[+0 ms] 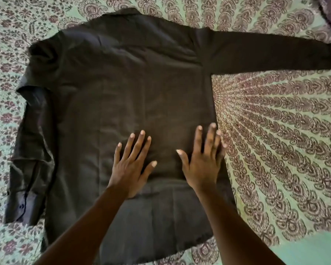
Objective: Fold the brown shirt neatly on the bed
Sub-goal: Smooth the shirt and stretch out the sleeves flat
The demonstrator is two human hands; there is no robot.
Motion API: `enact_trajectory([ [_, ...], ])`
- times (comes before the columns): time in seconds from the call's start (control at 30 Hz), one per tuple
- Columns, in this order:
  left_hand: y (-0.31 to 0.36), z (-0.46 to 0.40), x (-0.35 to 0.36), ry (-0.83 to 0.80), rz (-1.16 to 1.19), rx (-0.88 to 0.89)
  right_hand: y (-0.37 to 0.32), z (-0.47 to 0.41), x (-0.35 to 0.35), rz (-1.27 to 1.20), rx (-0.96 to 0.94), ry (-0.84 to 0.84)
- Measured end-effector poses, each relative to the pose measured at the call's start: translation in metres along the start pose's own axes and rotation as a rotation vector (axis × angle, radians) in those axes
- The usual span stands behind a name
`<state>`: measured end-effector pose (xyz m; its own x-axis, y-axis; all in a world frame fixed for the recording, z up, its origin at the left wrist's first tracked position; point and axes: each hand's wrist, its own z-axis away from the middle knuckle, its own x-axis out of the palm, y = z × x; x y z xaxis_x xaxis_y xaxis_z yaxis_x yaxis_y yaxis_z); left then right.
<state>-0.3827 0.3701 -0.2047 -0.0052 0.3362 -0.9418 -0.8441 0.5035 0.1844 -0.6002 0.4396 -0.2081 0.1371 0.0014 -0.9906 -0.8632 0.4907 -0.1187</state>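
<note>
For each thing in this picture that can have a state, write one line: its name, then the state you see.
brown shirt: spread flat on the bed, back up, not yet folded
right sleeve: stretched straight out to the side
left sleeve: lying down along the shirt's side, cuff nearest the camera
left hand: flat on the shirt, fingers straight and spread
right hand: flat on the shirt near its edge, fingers straight
bedsheet: spread under the shirt
</note>
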Motion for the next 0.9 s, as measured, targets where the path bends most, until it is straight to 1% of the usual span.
enact_trajectory([
  [0.07, 0.0, 0.007, 0.003, -0.014, -0.001, 0.017, -0.011, 0.013, 0.003, -0.03, -0.217, -0.063],
  [0.1, -0.001, 0.013, 0.005, -0.019, -0.008, 0.034, -0.01, 0.025, 0.006, -0.025, -0.263, -0.085],
  [0.13, -0.002, 0.02, 0.008, -0.023, -0.015, 0.047, -0.005, 0.038, 0.009, -0.011, -0.233, -0.091],
  [0.23, -0.001, 0.047, 0.017, -0.032, -0.06, 0.072, 0.021, 0.097, 0.013, 0.012, 0.092, -0.048],
  [0.27, 0.001, 0.056, 0.019, -0.032, -0.072, 0.077, 0.029, 0.117, 0.013, 0.015, 0.169, -0.044],
  [0.33, 0.005, 0.074, 0.023, -0.026, -0.078, 0.093, 0.035, 0.143, 0.014, 0.004, 0.277, -0.035],
  [0.4, 0.008, 0.093, 0.027, -0.023, -0.071, 0.127, 0.025, 0.146, 0.01, -0.045, 0.384, 0.005],
  [0.43, 0.008, 0.101, 0.029, -0.021, -0.068, 0.145, 0.014, 0.137, 0.006, -0.072, 0.387, 0.029],
  [0.47, 0.007, 0.107, 0.031, -0.017, -0.068, 0.159, -0.001, 0.125, 0.004, -0.093, 0.327, 0.047],
  [0.57, -0.003, 0.119, 0.037, 0.009, -0.026, 0.183, -0.045, 0.101, 0.012, -0.127, -0.054, 0.018],
  [0.6, -0.01, 0.121, 0.038, 0.035, -0.012, 0.16, -0.052, 0.1, 0.019, -0.103, -0.125, 0.001],
  [0.63, -0.018, 0.121, 0.037, 0.061, -0.016, 0.124, -0.052, 0.104, 0.025, -0.077, -0.1, -0.001],
  [0.7, -0.037, 0.122, 0.034, 0.094, -0.039, 0.012, -0.041, 0.124, 0.028, -0.044, 0.122, 0.029],
  [0.77, -0.054, 0.128, 0.03, 0.084, -0.042, -0.094, -0.025, 0.15, 0.026, 0.005, 0.313, 0.039],
  [0.8, -0.058, 0.133, 0.03, 0.072, -0.039, -0.111, -0.017, 0.161, 0.027, 0.0, 0.385, 0.031],
  [0.9, -0.066, 0.149, 0.034, 0.066, -0.05, -0.043, -0.013, 0.169, 0.027, -0.101, 0.663, 0.045],
])
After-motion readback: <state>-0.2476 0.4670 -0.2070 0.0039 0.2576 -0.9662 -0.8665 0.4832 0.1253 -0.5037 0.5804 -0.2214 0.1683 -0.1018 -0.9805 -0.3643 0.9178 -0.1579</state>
